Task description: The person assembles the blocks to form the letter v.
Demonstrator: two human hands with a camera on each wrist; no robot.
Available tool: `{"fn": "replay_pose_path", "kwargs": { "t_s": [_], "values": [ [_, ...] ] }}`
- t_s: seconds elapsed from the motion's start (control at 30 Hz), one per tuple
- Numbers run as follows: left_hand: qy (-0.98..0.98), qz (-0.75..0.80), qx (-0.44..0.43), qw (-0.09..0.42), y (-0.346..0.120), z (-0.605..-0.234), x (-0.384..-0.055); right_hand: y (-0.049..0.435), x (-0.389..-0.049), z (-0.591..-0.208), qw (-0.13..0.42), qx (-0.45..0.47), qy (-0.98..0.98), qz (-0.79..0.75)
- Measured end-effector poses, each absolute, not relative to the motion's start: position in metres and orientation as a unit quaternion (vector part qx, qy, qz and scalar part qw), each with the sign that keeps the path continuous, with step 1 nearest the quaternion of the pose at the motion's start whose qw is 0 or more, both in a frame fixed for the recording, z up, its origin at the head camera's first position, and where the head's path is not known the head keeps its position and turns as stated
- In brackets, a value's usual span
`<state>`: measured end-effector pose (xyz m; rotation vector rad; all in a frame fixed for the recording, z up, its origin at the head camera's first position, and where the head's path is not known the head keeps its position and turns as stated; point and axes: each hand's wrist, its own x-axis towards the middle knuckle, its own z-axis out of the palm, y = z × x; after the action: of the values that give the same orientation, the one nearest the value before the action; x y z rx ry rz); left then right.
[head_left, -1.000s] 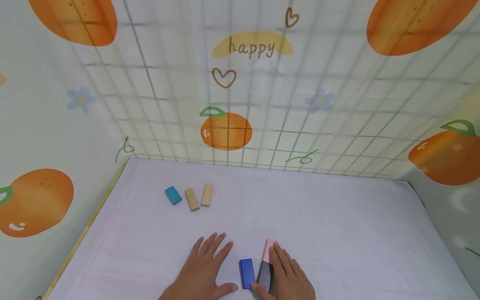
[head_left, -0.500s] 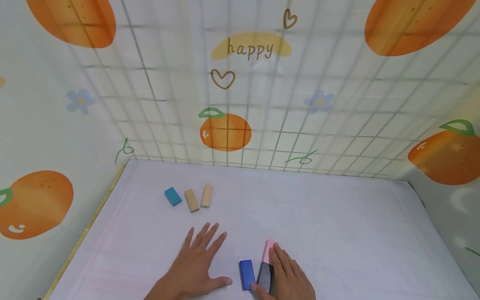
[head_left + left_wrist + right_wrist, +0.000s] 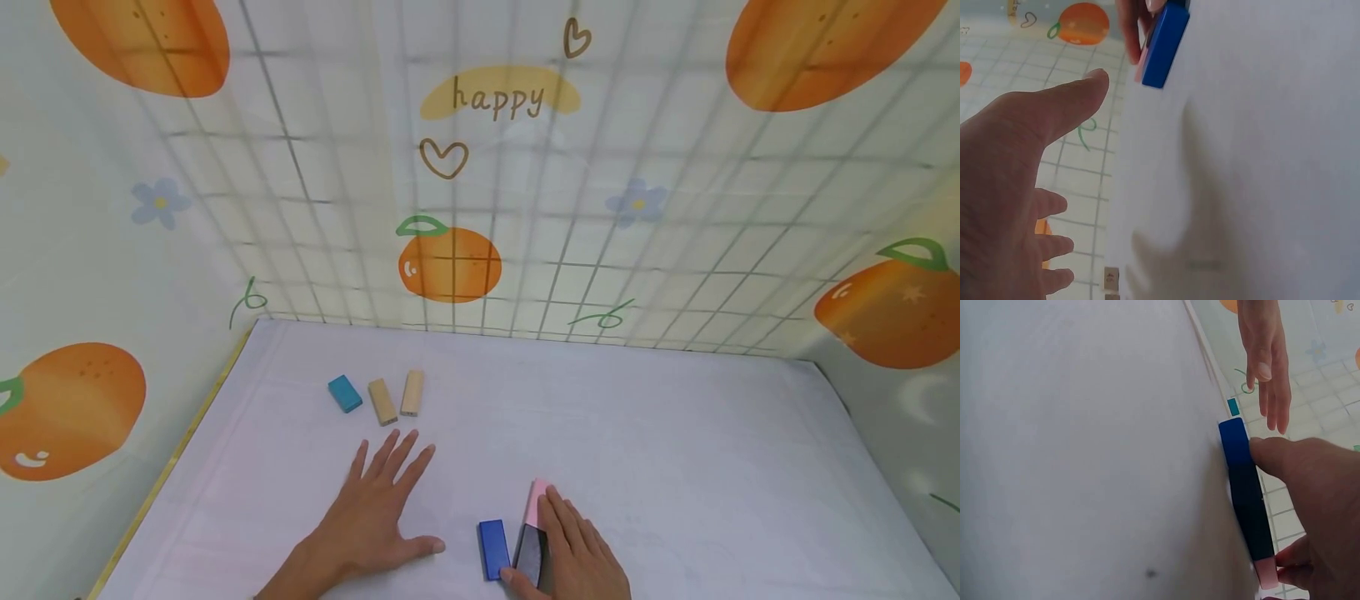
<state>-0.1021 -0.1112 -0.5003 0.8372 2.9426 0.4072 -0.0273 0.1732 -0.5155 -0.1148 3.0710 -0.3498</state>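
Observation:
My left hand (image 3: 367,508) is over the white tabletop with its fingers straight and spread, holding nothing. Its fingertips lie just in front of two plain wooden blocks, the left one (image 3: 382,402) and the right one (image 3: 412,393); a teal block (image 3: 345,393) lies left of them. My right hand (image 3: 576,537) rests beside a pink block (image 3: 537,500) and a black block (image 3: 530,554), its straight fingers along their right side and partly hiding them. Its thumb tip touches the near end of a blue block (image 3: 494,550). In the right wrist view the thumb overlaps the blue block (image 3: 1235,440).
The white-covered table (image 3: 675,450) spreads out to the right and behind the hands. A cloth curtain (image 3: 525,192) printed with oranges hangs over a wire grid at the back. A yellow edge (image 3: 176,454) runs along the table's left side.
My left hand has moved left and forward, away from the blue block and toward the wooden blocks, its fingers still spread. The right hand and the blocks have stayed in place.

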Motion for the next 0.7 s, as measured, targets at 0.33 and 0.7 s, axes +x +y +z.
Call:
{"fn": "replay_pose_path", "kwargs": {
  "t_s": [0.33,0.7],
  "values": [
    [0.954,0.146,0.263,-0.003,-0.121,-0.494,-0.11,0.174,-0.029,-0.514,0.042,-0.032,0.991,-0.121],
    [0.957,0.15,0.247,-0.001,-0.135,-0.496,-0.124,0.175,-0.029,-0.516,0.016,-0.033,0.992,-0.123]
  ]
}}
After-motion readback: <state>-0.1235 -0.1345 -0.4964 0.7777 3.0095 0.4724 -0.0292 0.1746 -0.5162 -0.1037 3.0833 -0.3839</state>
